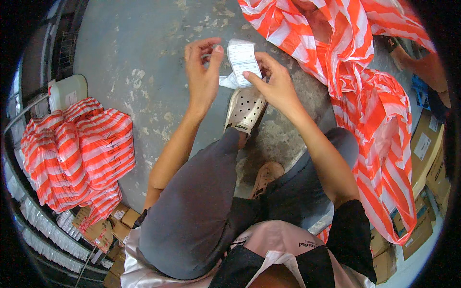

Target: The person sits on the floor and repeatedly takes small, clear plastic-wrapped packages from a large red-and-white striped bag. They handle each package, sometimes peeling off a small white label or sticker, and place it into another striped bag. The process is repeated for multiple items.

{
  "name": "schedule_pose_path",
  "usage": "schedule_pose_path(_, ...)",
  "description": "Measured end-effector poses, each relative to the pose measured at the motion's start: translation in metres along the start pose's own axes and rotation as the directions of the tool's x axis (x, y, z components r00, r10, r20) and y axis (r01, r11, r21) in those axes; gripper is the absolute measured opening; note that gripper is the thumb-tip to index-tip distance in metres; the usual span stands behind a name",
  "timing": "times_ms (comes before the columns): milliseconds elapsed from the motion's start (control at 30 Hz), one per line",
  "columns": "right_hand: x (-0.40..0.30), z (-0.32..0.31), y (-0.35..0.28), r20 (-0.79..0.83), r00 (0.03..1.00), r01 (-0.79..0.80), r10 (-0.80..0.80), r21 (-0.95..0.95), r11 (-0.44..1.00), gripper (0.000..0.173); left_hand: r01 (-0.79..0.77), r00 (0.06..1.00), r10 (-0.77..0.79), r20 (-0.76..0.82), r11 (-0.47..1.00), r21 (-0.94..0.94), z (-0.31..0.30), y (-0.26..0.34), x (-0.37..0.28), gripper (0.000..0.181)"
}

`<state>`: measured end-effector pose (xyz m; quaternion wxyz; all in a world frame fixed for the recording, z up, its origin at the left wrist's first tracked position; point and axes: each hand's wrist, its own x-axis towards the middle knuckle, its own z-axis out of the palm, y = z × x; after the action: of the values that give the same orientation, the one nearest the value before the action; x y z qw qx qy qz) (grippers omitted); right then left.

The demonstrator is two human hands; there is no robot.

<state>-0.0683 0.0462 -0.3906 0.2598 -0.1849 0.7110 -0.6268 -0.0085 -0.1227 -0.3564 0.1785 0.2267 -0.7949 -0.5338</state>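
My right hand (275,77) holds a strip of white printed paper (242,59) between thumb and fingers, above one of my perforated clogs (245,108). The strip curls and bears small writing; a further white piece (229,81) hangs behind its lower end. Just left of the paper, my left hand (205,61) is raised with its fingers curved and thumb apart, not touching the strip. A thin, pale loop shows between its thumb and fingers; what it belongs to is unclear.
Orange-and-white striped plastic bags (79,151) lie full at left, by a translucent jerrycan (68,91). A large striped plastic sheet or bag (374,108) spreads at right. Cardboard boxes (423,145) stand beyond it, near another person's arm (421,66). Shelving with packets curves along the left.
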Motion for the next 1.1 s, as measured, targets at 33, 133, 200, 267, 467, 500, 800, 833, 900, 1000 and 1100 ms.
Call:
schedule_pose_path(33, -0.001, 0.0, 0.002, -0.008, 0.999, 0.031, -0.031, -0.01, 0.999, 0.039, -0.193, 0.98, 0.2, -0.002, 0.947, 0.256, -0.004, 0.008, -0.002, 0.021)
schedule_pose_path(133, -0.006, 0.001, -0.001, -0.031, 0.989, 0.145, -0.146, -0.05, 0.988, 0.038, -0.479, 0.877, 0.433, 0.207, 0.777, 0.408, -0.008, 0.022, -0.006, 0.019)
schedule_pose_path(200, -0.01, 0.001, -0.009, -0.044, 0.967, 0.247, -0.251, -0.093, 0.965, 0.035, -0.474, 0.881, 0.422, 0.216, 0.766, 0.435, -0.006, 0.028, -0.007, 0.019)
schedule_pose_path(267, -0.011, 0.003, -0.023, -0.057, 0.989, 0.137, -0.135, 0.02, 0.99, 0.032, -0.47, 0.882, 0.411, 0.228, 0.772, 0.428, -0.005, 0.031, -0.006, 0.019)
schedule_pose_path(467, -0.015, -0.012, -0.027, -0.1, 0.967, 0.226, -0.234, -0.079, 0.971, 0.027, -0.389, 0.902, 0.297, 0.314, 0.874, 0.292, -0.007, 0.04, 0.008, 0.019)
schedule_pose_path(500, -0.017, -0.013, -0.027, -0.103, 0.961, 0.247, -0.258, -0.109, 0.963, 0.027, -0.372, 0.9, 0.277, 0.337, 0.891, 0.261, -0.01, 0.043, 0.009, 0.019)
schedule_pose_path(800, -0.021, -0.032, -0.046, -0.01, 0.908, 0.391, -0.419, -0.341, 0.855, 0.02, -0.725, 0.684, 0.491, 0.54, 0.539, 0.429, -0.013, 0.073, 0.01, 0.023)
schedule_pose_path(833, -0.02, -0.033, -0.047, 0.0, 0.903, 0.402, -0.43, -0.359, 0.842, 0.02, -0.736, 0.672, 0.488, 0.557, 0.523, 0.431, -0.014, 0.073, 0.011, 0.023)
schedule_pose_path(900, -0.02, -0.033, -0.049, 0.024, 0.892, 0.425, -0.452, -0.39, 0.817, 0.019, -0.756, 0.647, 0.492, 0.583, 0.517, 0.402, -0.015, 0.072, 0.015, 0.021)
schedule_pose_path(1000, -0.019, -0.032, -0.05, 0.039, 0.892, 0.427, -0.451, -0.405, 0.808, 0.02, -0.719, 0.664, 0.47, 0.582, 0.615, 0.324, -0.019, 0.066, 0.024, 0.014)
schedule_pose_path(1100, -0.016, -0.032, -0.049, 0.05, 0.893, 0.428, -0.446, -0.4, 0.811, 0.019, -0.664, 0.706, 0.445, 0.551, 0.685, 0.298, -0.017, 0.062, 0.025, 0.008)
